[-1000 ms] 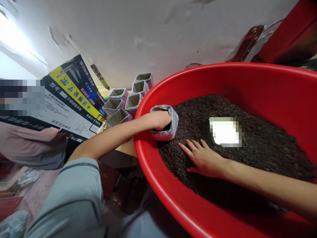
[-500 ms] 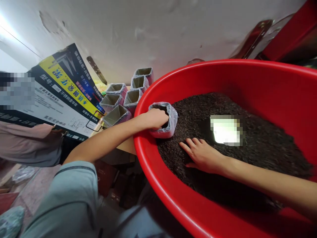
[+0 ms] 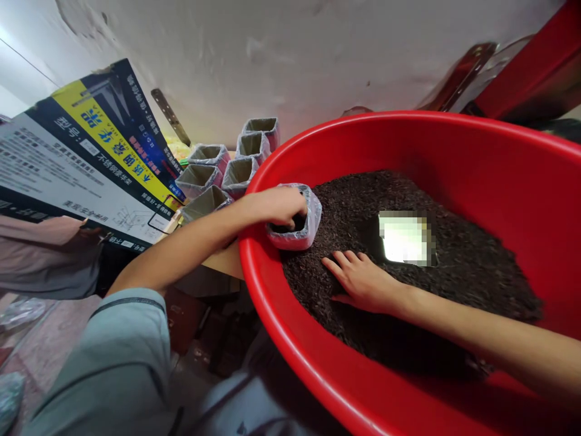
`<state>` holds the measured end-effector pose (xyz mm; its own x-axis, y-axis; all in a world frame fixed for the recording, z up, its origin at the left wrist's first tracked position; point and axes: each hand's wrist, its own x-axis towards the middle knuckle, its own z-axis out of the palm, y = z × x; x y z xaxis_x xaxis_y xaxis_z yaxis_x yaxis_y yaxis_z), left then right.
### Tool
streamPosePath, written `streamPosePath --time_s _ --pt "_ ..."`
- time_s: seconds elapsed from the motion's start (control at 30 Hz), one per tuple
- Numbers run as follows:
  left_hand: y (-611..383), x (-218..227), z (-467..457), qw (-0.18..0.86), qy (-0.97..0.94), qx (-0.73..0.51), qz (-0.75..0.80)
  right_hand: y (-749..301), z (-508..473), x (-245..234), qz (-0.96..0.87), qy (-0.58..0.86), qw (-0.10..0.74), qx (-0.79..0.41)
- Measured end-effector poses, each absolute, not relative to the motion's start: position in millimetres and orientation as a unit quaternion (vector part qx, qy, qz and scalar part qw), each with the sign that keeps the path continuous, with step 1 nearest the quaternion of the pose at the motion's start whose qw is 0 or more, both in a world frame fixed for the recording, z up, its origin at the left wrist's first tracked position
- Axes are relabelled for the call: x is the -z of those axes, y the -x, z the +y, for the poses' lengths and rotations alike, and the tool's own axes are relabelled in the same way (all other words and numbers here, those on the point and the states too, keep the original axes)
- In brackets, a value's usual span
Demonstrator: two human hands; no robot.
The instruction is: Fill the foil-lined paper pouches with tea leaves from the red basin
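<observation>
- A printed carton [image 3: 104, 157] stands at left, just beyond the left forearm.
- Lined containers [image 3: 240, 172] cluster mouths up beside the tub, probably for easy reach; below them the table [image 3: 227, 260] shows.
- Inside the red tub [image 3: 476, 163], against its left side, sits a filmed pot [image 3: 313, 215]; the left hand [image 3: 288, 206] dips in, its grip too hidden to tell.
- The right hand [image 3: 363, 281] lies palm down, grip loosely spread, on dark grains [image 3: 458, 254], perhaps for steadiness.

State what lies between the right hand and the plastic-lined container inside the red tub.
In the head view, only a short strip of dark, loose material shows between the right hand and the plastic-lined container.
</observation>
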<state>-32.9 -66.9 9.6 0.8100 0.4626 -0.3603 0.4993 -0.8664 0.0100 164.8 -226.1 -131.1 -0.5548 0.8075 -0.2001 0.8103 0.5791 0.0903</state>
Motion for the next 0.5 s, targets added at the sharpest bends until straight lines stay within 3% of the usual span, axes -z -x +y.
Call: streamPosePath --time_s 0.13,0.27,0.5 --pt "41.3 -27.8 -54.5 0.189 -0.936 0.125 0.268 -165.8 -225.9 134.7 0.886 -0.453 0.101 0.003" --pt "30.5 -25.2 -62.6 0.131 -0.927 0.249 0.248 -166.1 -226.4 134.5 0.886 -0.452 0.101 -0.003" --pt "19.0 -29.4 -69.9 0.078 -0.915 0.303 0.256 -166.5 -227.0 132.2 0.89 -0.446 0.095 -0.014"
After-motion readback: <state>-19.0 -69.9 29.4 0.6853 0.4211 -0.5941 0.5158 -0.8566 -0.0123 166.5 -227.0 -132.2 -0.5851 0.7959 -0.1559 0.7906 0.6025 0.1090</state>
